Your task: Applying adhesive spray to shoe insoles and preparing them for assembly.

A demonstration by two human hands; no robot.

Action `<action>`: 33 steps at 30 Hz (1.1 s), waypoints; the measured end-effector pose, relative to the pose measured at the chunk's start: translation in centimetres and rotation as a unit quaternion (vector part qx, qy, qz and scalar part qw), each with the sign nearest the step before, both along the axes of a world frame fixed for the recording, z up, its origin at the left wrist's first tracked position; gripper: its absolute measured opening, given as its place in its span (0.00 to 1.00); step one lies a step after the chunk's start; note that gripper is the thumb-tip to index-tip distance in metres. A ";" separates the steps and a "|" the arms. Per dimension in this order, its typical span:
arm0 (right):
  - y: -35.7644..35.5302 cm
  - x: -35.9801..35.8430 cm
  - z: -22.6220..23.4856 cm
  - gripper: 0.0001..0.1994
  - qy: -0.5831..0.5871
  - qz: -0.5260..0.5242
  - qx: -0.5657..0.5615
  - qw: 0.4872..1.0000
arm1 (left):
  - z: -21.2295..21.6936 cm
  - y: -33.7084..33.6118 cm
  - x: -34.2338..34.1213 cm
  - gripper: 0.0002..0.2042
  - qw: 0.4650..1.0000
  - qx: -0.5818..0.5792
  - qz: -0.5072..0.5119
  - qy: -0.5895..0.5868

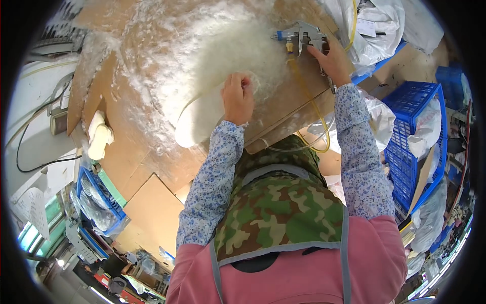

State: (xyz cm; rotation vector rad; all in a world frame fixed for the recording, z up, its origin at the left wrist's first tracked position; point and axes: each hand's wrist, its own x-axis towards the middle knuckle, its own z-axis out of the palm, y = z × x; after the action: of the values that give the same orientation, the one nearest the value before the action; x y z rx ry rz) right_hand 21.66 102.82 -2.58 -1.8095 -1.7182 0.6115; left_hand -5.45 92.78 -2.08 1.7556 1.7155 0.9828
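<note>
My right hand is closed round the handle of a metal spray gun, whose blue-banded nozzle end faces left over the board. A yellow hose runs near the gun and down past the board's near edge. My left hand has its fingers curled together at the edge of a flat white piece with a rounded end. Just beyond that hand, the piece's far part merges into pale, fluffy fibre, so its outline there cannot be made out. What the fingertips pinch is mostly hidden.
Brown board carries scattered white fluff. A crumpled cream glove or cloth lies at its left. Blue crates stand at the right and lower left. White plastic bags crowd the far right corner.
</note>
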 end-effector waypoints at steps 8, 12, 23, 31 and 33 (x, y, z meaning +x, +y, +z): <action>-5.2 -6.7 0.8 0.17 0.017 0.139 0.198 0.970 | 1.0 -0.4 -0.4 0.12 0.983 -0.013 0.093 -0.157; -6.2 -12.7 1.1 0.10 0.105 0.288 0.110 0.946 | -0.2 0.1 -1.1 0.15 0.994 0.049 0.046 -0.088; -4.3 -12.5 0.6 0.06 -0.030 0.368 0.015 0.929 | -1.8 0.5 -1.0 0.14 0.994 0.093 0.023 0.046; -3.5 -12.3 3.4 0.06 0.114 0.357 -0.042 0.926 | -0.5 0.1 -2.5 0.18 0.995 0.070 0.054 0.039; -3.5 -12.2 5.4 0.05 0.187 0.340 -0.083 0.918 | 1.7 -0.1 -3.6 0.19 0.989 0.096 0.072 0.091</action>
State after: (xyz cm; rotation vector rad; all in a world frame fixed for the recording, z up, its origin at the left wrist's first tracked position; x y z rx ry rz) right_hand 9.42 99.27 2.79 -1.0447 -2.0393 1.3250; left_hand -9.04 92.65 -0.37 1.9153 1.9393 1.1113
